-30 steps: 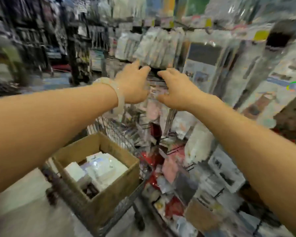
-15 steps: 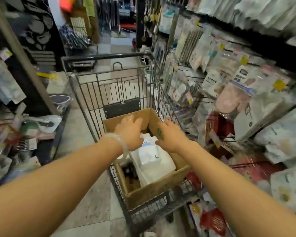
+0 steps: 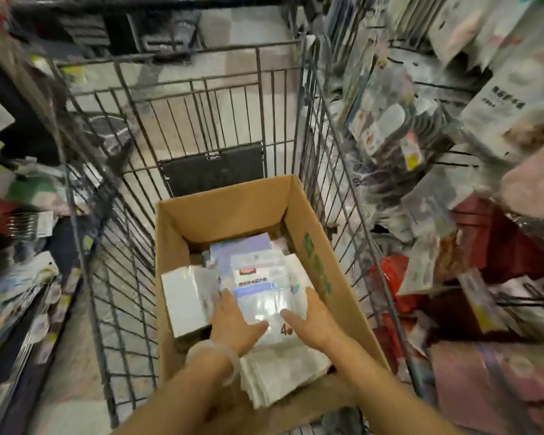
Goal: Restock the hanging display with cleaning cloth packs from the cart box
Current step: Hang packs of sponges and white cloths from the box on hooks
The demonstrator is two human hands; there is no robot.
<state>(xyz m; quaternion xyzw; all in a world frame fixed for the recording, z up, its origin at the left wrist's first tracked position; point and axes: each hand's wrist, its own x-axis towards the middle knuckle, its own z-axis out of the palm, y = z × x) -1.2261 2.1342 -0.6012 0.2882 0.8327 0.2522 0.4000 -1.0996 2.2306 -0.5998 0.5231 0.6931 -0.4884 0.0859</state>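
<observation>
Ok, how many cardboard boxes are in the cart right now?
1. A single open cardboard box sits in the wire cart, toward its near right side, with both hands reaching into it. Anything beneath the box is hidden.

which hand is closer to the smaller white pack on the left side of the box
Left. The left hand lies right beside the smaller white pack, at its right edge. The right hand is farther right, across the stack of cloth packs, near the box wall.

Bare forearms, no sleeves; a pale, translucent bangle (image 3: 214, 356) – smooth, rounded – circles the left wrist.
</observation>
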